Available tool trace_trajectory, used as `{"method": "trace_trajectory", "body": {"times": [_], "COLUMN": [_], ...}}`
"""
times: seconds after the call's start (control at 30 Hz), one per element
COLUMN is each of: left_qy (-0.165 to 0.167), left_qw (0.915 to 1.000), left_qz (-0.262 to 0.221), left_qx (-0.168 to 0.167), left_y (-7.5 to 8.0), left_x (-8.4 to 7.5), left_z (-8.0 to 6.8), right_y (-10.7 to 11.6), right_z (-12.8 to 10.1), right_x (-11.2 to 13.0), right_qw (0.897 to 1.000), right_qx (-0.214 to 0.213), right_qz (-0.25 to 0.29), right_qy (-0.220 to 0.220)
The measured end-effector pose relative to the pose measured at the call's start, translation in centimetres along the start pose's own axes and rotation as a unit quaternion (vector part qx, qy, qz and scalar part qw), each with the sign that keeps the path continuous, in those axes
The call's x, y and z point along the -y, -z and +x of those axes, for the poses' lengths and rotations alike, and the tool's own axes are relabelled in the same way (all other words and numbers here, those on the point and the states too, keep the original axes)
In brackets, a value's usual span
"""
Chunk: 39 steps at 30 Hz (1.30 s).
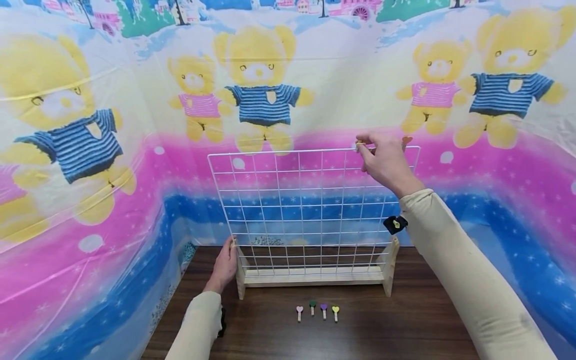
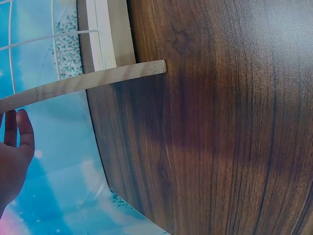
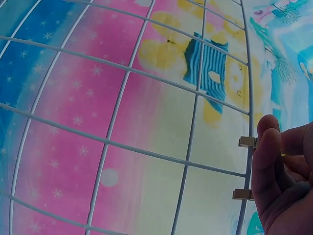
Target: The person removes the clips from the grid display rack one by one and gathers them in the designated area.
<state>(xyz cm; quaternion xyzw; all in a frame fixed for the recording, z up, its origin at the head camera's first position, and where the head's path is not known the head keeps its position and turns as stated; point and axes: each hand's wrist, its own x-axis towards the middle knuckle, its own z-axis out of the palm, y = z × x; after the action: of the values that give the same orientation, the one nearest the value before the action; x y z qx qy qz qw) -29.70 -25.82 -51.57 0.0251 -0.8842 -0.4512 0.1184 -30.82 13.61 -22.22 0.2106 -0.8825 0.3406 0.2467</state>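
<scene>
At the top wire of a white wire grid, my right hand pinches a small wooden clothespin between thumb and finger. Its jaws lie at the wire; my fingers cover most of it. Beside it another clothespin sits on the same wire, its far end hidden by the hand. The head view shows an orange-red heart just right of that hand. Low on the left, my left hand touches the outer side of the wooden end support with fairly straight fingers.
On the brown table, in front of the wooden base, lie several heart-topped clothespins: pink, green, purple and yellow. A printed bear curtain hangs behind and at both sides.
</scene>
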Motion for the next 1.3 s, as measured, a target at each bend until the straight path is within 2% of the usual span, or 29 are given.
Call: {"method": "trace_trajectory", "body": {"times": [0.27, 0.57, 0.8, 1.03, 1.17, 1.3], "left_qy": [0.0, -0.007, -0.02, -0.036, -0.055, -0.062], "left_qw": [1.0, 0.9999, 0.9995, 0.9989, 0.9976, 0.9964], "left_qz": [-0.004, 0.01, 0.023, 0.026, 0.039, 0.054], "left_qx": [0.002, -0.001, -0.012, -0.011, -0.018, -0.022], "left_y": [-0.1, 0.0, 0.0, -0.3, -0.3, -0.2], "left_x": [0.0, -0.1, -0.3, -0.2, -0.1, 0.0], "left_z": [0.1, 0.0, -0.1, 0.1, 0.2, 0.1], "right_y": [0.0, 0.0, -0.2, 0.2, 0.4, -0.2], "right_z": [0.0, 0.1, 0.2, 0.3, -0.7, -2.7], "right_x": [-0.1, -0.1, -0.1, 0.5, 1.3, 1.4], "right_qw": [0.999, 0.998, 0.999, 0.996, 0.997, 0.997], "right_qx": [0.002, -0.011, -0.029, -0.078, -0.054, -0.024], "right_qz": [-0.036, -0.054, -0.028, 0.01, 0.002, -0.009], "right_qy": [0.009, 0.028, 0.02, 0.051, 0.056, 0.075]}}
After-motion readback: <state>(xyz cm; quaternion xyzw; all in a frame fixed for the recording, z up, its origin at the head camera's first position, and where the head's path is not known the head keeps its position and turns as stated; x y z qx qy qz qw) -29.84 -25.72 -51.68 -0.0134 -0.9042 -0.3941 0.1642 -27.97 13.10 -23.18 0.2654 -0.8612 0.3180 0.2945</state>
